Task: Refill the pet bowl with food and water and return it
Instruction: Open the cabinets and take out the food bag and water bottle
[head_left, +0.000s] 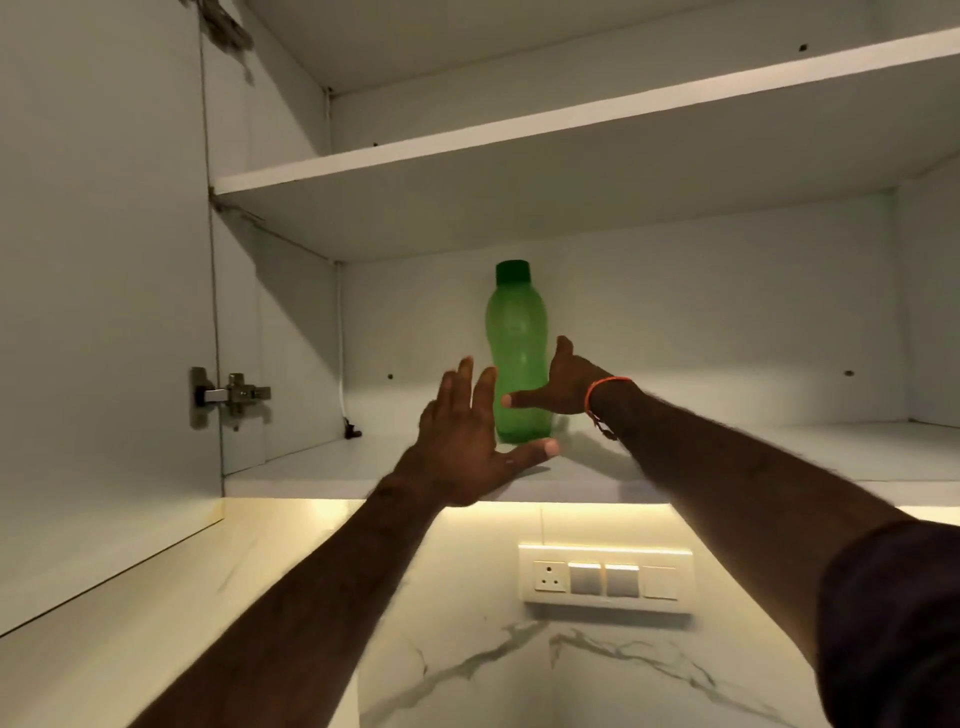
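Observation:
A green plastic bottle (517, 343) with a dark green cap stands upright on the lower shelf (779, 457) of an open white wall cabinet. My right hand (563, 387) is at the bottle's right side, fingers spread, thumb across its lower front; it is not closed around the bottle. My left hand (470, 441) is raised in front and to the left of the bottle, fingers apart, thumb pointing toward the bottle's base. An orange band is on my right wrist. No pet bowl is in view.
The cabinet door (98, 312) hangs open at the left on a metal hinge (231, 395). An upper shelf (571, 124) spans above. Below the cabinet, a lit marble backsplash carries a socket and switch panel (605, 579).

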